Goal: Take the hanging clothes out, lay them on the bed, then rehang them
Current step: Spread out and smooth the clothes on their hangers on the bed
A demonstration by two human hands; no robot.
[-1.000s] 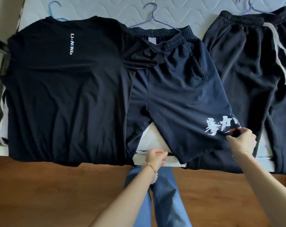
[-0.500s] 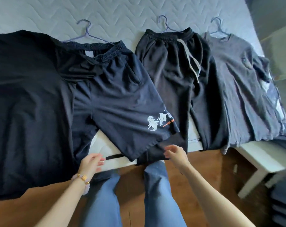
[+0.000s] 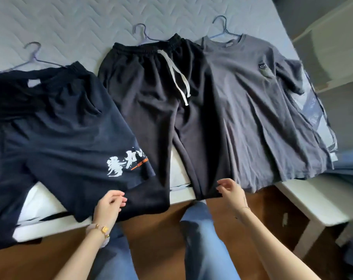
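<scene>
The right hand [image 3: 231, 191] pinches the hem of one leg of the black drawstring shorts [image 3: 151, 110] between thumb and forefinger, with the other fingers loosely spread above. The left hand [image 3: 109, 206] has its fingers curled in. Its fingertips are at the edge of the other leg of the same shorts, just where the hem of the navy printed shorts [image 3: 66, 142] overlaps it. Whether this hand actually grips cloth cannot be told.

The black shorts lie flat on the bed [image 3: 90, 23], stretching away from both hands. Their waistband is at the far end, and a white drawstring [image 3: 177, 77] trails down the front. Both leg hems hang over the near edge of the mattress, right at the hands. A hanger [image 3: 143, 32] pokes out beyond the waistband.

Beyond and to the outside of the left hand lie the navy shorts, white characters printed near the hem, with their own hanger [image 3: 33, 55] at the far end. Beyond and to the outside of the right hand lies a grey T-shirt [image 3: 258, 118], touching the black shorts along one side, its hanger [image 3: 222, 23] showing at the collar.

A beaded bracelet [image 3: 102, 231] circles the left wrist. Below and between the hands are the person's jeans [image 3: 201, 239] and a brown wooden floor [image 3: 161, 219].
</scene>
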